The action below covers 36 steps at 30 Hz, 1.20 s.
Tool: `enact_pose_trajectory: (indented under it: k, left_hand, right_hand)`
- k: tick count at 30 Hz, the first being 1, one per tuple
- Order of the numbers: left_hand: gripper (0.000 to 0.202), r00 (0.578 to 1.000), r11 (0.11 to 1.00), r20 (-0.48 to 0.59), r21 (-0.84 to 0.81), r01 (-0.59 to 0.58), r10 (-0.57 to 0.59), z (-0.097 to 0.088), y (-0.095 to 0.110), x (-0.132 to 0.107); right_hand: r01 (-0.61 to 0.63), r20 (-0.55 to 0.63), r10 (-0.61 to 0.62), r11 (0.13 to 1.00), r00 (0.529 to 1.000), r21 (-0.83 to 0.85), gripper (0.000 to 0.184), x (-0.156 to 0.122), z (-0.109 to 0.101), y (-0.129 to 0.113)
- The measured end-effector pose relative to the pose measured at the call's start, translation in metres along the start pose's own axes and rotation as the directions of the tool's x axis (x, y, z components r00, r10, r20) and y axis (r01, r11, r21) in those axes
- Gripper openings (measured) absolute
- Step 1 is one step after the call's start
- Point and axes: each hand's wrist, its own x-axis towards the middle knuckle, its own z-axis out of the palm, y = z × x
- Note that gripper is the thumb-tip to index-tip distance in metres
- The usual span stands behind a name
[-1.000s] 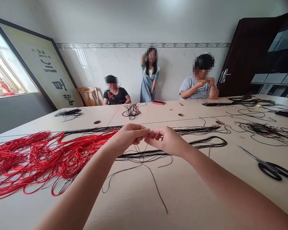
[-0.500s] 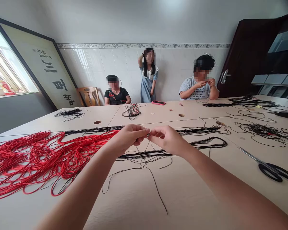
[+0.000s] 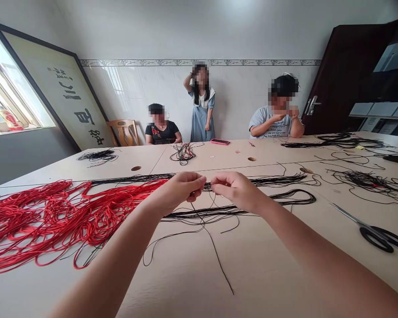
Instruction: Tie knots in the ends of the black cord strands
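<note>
My left hand [image 3: 179,190] and my right hand [image 3: 235,191] are raised over the middle of the beige table [image 3: 192,274], fingertips a short gap apart. Both pinch a thin black cord [image 3: 215,251] that hangs from them and trails over the table toward me. Under the hands lie bundles of black cords [image 3: 278,196]. A big heap of red cords [image 3: 53,216] spreads out to the left of my left forearm.
Black-handled scissors [image 3: 371,229] lie at the right. More black cord tangles [image 3: 365,179] sit at far right and far middle. A pink phone [image 3: 219,141] lies across the table. Two people sit opposite, a third stands by the tiled wall. A wooden chair [image 3: 124,131] stands back left.
My hands have drawn slightly apart, opening a small gap between the fingertips. The hanging cord swung a little. The standing person shifted left.
</note>
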Motion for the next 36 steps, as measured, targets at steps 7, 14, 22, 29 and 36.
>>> enact_pose_trajectory:
  k: [7,14,22,29,36]
  left_hand:
    - [0.032,0.999,0.991,-0.038,0.132,0.02,-0.016,0.005,0.006,-0.005]
    - [0.033,0.973,0.982,-0.227,0.187,0.013,0.03,-0.011,0.012,-0.01]
    - [0.032,0.998,0.924,-0.02,0.378,0.056,-0.052,-0.006,0.023,-0.025]
    - [0.035,0.994,0.886,0.095,0.464,0.007,-0.058,0.002,0.023,-0.025]
    - [0.037,0.996,0.889,-0.046,0.45,0.086,-0.073,0.001,0.025,-0.026]
  right_hand:
    - [-0.077,0.105,0.084,0.995,0.991,-0.068,0.014,-0.002,-0.003,-0.002]
    - [-0.102,0.432,0.209,0.961,0.878,-0.257,0.013,-0.003,-0.026,0.007]
    - [-0.112,0.221,0.154,0.975,0.963,-0.191,0.052,-0.007,-0.026,0.016]
    - [-0.13,0.291,0.013,0.912,0.957,0.388,0.042,0.0,0.012,0.007]
    - [-0.114,0.137,0.089,0.975,0.987,0.193,0.039,-0.001,-0.002,0.007]
